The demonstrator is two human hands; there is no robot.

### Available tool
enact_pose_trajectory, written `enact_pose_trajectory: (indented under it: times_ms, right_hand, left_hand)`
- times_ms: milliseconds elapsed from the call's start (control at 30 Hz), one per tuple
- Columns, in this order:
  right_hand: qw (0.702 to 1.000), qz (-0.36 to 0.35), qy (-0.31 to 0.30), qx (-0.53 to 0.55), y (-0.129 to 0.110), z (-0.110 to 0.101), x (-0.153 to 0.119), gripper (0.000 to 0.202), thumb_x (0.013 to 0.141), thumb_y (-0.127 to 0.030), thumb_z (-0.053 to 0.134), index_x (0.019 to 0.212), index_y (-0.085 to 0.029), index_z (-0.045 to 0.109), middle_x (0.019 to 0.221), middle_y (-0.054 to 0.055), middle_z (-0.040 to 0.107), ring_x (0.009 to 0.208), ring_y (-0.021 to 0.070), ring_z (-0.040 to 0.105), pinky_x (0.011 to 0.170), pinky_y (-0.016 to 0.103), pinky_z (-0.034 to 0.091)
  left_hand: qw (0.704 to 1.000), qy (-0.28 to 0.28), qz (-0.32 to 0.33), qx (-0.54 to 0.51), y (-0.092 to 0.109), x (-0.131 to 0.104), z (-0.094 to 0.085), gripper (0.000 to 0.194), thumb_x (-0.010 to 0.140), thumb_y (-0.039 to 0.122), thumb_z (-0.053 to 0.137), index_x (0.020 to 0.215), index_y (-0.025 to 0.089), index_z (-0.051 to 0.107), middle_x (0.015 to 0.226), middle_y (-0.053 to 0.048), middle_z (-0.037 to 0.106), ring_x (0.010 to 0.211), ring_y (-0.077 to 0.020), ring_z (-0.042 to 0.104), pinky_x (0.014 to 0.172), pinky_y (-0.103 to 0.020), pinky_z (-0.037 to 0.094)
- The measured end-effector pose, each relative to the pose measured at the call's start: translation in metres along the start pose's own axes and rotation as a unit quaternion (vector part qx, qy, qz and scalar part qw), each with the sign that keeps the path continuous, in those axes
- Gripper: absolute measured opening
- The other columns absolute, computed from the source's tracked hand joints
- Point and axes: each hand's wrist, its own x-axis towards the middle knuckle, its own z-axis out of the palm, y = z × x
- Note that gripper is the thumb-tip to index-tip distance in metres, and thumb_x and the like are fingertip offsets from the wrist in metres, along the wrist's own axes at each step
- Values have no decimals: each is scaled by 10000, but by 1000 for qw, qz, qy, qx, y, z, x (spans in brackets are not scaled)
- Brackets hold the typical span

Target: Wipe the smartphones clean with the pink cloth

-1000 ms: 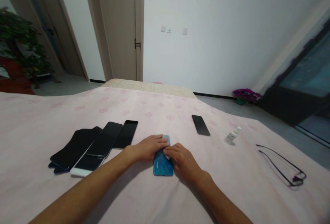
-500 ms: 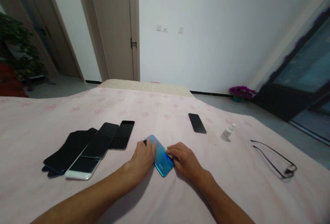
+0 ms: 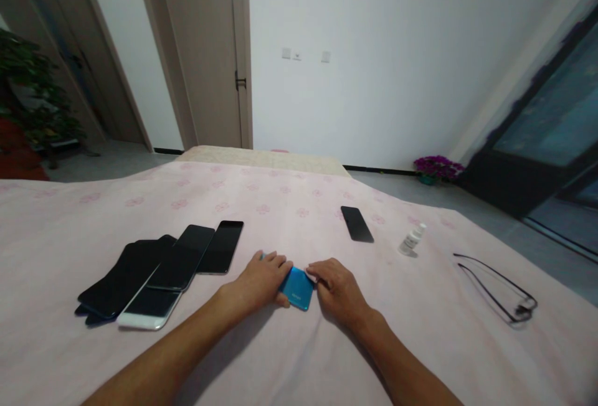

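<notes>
A smartphone (image 3: pixel 299 291) with a shiny blue back lies back side up, turned at an angle, in front of me. My left hand (image 3: pixel 264 278) grips it, fingers across its far part and thumb at the near-left edge, hiding much of the back. At the phone's right edge, my right hand (image 3: pixel 339 287) pinches a small pale cloth-like piece (image 3: pixel 311 275), mostly hidden by the fingers. To the left lie several other phones, overlapping: a black one (image 3: pixel 187 256), a white-framed one (image 3: pixel 152 306) and a separate-looking black one (image 3: pixel 223 247) beside them.
Beyond my right hand lies a dark phone (image 3: pixel 357 224). Farther right are a small white-capped spray bottle (image 3: pixel 412 240), standing tilted in view, and black-framed glasses (image 3: pixel 499 294). A pink flowered cloth (image 3: pixel 261 213) covers the surface. A door (image 3: pixel 205 51) and purple flowers (image 3: pixel 438 167) stand behind.
The blue phone has turned and tilted, showing less of its back. My left hand has shifted its grip, with the thumb now at the near edge. The right hand stays at the phone's right side.
</notes>
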Motion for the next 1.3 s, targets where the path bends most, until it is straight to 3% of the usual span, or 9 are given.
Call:
enact_pose_trajectory:
  times_ms: [133,267,433,567,667,900,1000,1100,1300]
  right_hand:
    - [1000,24,15,-5,-1,1,-1,406,726,16,490,991,-207,703,959,56,731,903,206,627,836,352,512]
    - [1000,-11,-7,28,-8,-1,0,357,736,-1,509,939,-218,708,881,34,730,847,201,624,798,344,510]
    - [998,-14,19,51,-3,-7,4,489,666,19,467,1026,-214,703,1114,66,704,1043,220,615,928,395,488]
    - [996,73,55,7,-3,-14,8,320,757,-65,497,953,-205,708,977,81,720,950,236,628,872,403,494]
    - [996,76,35,-23,-14,-18,11,160,831,-164,543,842,-210,696,877,78,703,879,238,607,813,386,474]
    - [997,41,-27,-58,-32,-17,12,78,794,-185,624,850,-205,674,820,42,650,820,211,539,769,334,411]
    - [993,34,-76,-80,-33,-17,11,104,791,-222,653,893,-213,671,830,28,634,822,203,526,775,329,400]
    - [991,20,-104,-82,-31,-17,10,73,789,-183,637,856,-209,651,837,20,619,826,192,522,768,319,397]
    - [999,6,-50,-7,-22,-13,10,100,797,-112,592,752,-201,585,857,31,635,858,188,555,805,325,424]
  left_hand:
    - [994,23,-102,24,10,-5,-2,564,739,497,748,1185,191,587,1160,-159,637,1080,-360,595,968,-527,368]
    - [986,40,-158,33,16,-9,-6,505,747,508,719,1118,180,617,1120,-158,630,1036,-357,588,922,-492,386]
    - [972,75,-224,16,12,-15,-3,515,738,553,696,1077,173,625,1079,-159,613,1025,-351,563,872,-455,405]
    - [963,89,-255,-3,4,-19,4,619,696,626,693,1127,193,596,1077,-140,598,1041,-348,544,853,-427,404]
    - [961,95,-260,-8,1,-21,7,650,675,650,699,1135,204,590,1071,-124,594,1033,-342,543,854,-422,400]
    - [967,132,-215,-37,0,-22,17,603,719,554,738,1195,220,578,1151,-120,591,1082,-322,531,920,-441,394]
    - [971,173,-154,-61,2,-22,24,514,771,420,741,1219,229,574,1287,-114,559,1206,-310,482,1023,-462,359]
    - [969,217,-84,-87,8,-21,28,311,839,274,674,1144,244,619,1292,-80,578,1251,-281,465,1095,-481,310]
    - [948,275,12,-159,20,-20,29,144,900,204,595,1005,260,676,1163,-31,664,1166,-228,548,1102,-470,326]
